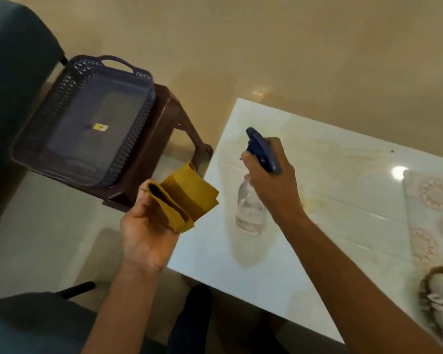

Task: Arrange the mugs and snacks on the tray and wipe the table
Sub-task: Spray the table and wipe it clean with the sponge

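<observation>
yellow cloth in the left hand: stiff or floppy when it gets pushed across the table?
Likely floppy: the folded yellow ribbed cloth bends into layers in the left hand. Probably light, since that one-handed grip holds it up. Its ribbed weave should drag rather than slide on the glossy white table.

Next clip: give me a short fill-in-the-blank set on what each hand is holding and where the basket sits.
1. The left hand grips a folded ____ cloth.
2. The right hand holds a clear spray bottle with a ____ trigger head.
3. The purple basket sits on a brown ____.
4. The spray bottle is held above the white ____.

Missing words: yellow; blue; stool; table
</observation>
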